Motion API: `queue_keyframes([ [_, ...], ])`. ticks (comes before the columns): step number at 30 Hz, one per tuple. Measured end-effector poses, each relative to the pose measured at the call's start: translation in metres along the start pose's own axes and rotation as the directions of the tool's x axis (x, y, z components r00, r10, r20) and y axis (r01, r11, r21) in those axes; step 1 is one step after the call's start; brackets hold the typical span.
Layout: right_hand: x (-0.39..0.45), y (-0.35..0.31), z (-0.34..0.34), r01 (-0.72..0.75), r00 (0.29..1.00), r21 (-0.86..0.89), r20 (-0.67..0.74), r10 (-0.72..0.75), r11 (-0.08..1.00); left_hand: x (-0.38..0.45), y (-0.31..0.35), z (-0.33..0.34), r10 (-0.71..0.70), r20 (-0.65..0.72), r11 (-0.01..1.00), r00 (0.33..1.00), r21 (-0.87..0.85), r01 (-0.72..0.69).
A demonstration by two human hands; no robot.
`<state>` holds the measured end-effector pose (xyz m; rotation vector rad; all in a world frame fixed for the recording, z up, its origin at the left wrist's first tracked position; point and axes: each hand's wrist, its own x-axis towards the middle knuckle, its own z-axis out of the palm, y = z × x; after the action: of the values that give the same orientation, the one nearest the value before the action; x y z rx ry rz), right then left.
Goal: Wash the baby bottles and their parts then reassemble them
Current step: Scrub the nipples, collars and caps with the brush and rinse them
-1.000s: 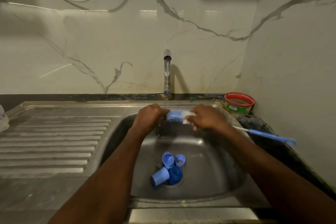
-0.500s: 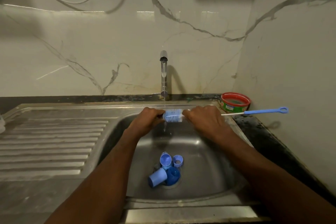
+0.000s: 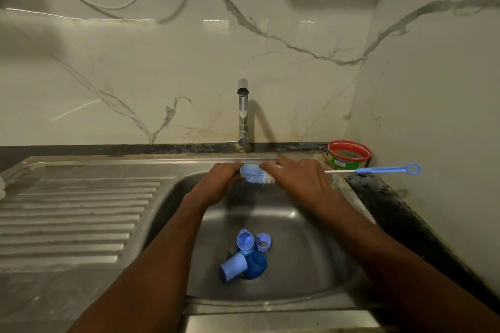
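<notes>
Under the thin stream from the tap point(image 3: 242, 111) I hold a bottle brush with blue and white bristles point(image 3: 255, 174). My left hand point(image 3: 216, 184) grips the bristle tip. My right hand point(image 3: 300, 181) closes over the stem next to the bristles. The brush's wire and blue loop handle point(image 3: 389, 170) stick out to the right, level. Several blue bottle parts lie at the drain of the steel sink point(image 3: 311, 265): a pale cap point(image 3: 233, 269) on its side, a dark blue cap point(image 3: 256, 263), a small cup point(image 3: 244, 240) and a threaded ring point(image 3: 263, 242).
A ribbed steel drainboard point(image 3: 75, 219) lies to the left of the basin. A red-rimmed green tub point(image 3: 348, 154) sits on the dark counter at the back right corner. Marble walls close in behind and on the right.
The brush handle swung up from pointing down-right to level. Both hands stayed on the brush head under the water, shifting slightly along it.
</notes>
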<state>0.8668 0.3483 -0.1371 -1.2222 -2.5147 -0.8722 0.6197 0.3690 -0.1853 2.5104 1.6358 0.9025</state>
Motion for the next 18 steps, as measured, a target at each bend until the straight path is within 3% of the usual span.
queue_keyframes([
  [3, -0.001, -0.004, 0.002, -0.138, 0.99, 0.12, 0.008, 0.138, 0.983, 0.001, 0.005, -0.004, 0.031, -0.097, 0.999, 0.995, 0.04, -0.028],
  [5, 0.006, -0.004, -0.005, -0.313, 0.949, 0.297, 0.144, 0.281, 0.902, 0.003, 0.009, -0.006, 0.073, -0.193, 0.987, 0.978, 0.153, -0.043],
  [6, 0.01, -0.001, -0.011, -0.419, 0.902, 0.426, 0.297, 0.314, 0.802, 0.002, 0.011, -0.005, 0.09, -0.214, 0.978, 0.973, 0.206, -0.045],
  [8, 0.02, 0.004, -0.019, -0.689, 0.723, 0.637, 0.638, 0.266, 0.345, -0.001, 0.012, -0.003, 0.101, -0.223, 0.965, 0.97, 0.258, -0.042],
  [9, 0.021, 0.003, -0.02, -0.779, 0.626, 0.614, 0.748, 0.221, 0.125, -0.002, 0.012, -0.003, 0.101, -0.228, 0.965, 0.969, 0.261, -0.039],
  [10, 0.021, 0.004, -0.022, -0.805, 0.588, 0.591, 0.783, 0.202, 0.054, -0.002, 0.012, -0.002, 0.097, -0.227, 0.966, 0.969, 0.256, -0.037],
  [11, 0.02, 0.005, -0.021, -0.789, 0.612, 0.604, 0.759, 0.224, 0.113, -0.001, 0.012, -0.001, 0.089, -0.219, 0.97, 0.972, 0.242, -0.034],
  [12, 0.016, 0.006, -0.018, -0.717, 0.695, 0.613, 0.661, 0.282, 0.332, 0.0, 0.014, -0.001, 0.07, -0.191, 0.974, 0.979, 0.223, -0.026],
  [14, 0.009, 0.009, -0.011, -0.424, 0.896, 0.44, 0.328, 0.298, 0.791, 0.003, 0.013, 0.001, 0.032, -0.087, 0.98, 0.996, 0.198, -0.014],
  [16, 0.001, 0.012, -0.012, -0.158, 0.982, 0.211, 0.138, 0.13, 0.965, 0.003, 0.008, 0.002, 0.029, 0.024, 0.988, 0.999, 0.148, -0.032],
  [18, -0.002, 0.009, -0.013, 0.02, 0.999, -0.013, 0.027, -0.02, 1.0, 0.002, 0.004, -0.001, 0.033, 0.065, 0.994, 0.997, 0.103, -0.04],
])
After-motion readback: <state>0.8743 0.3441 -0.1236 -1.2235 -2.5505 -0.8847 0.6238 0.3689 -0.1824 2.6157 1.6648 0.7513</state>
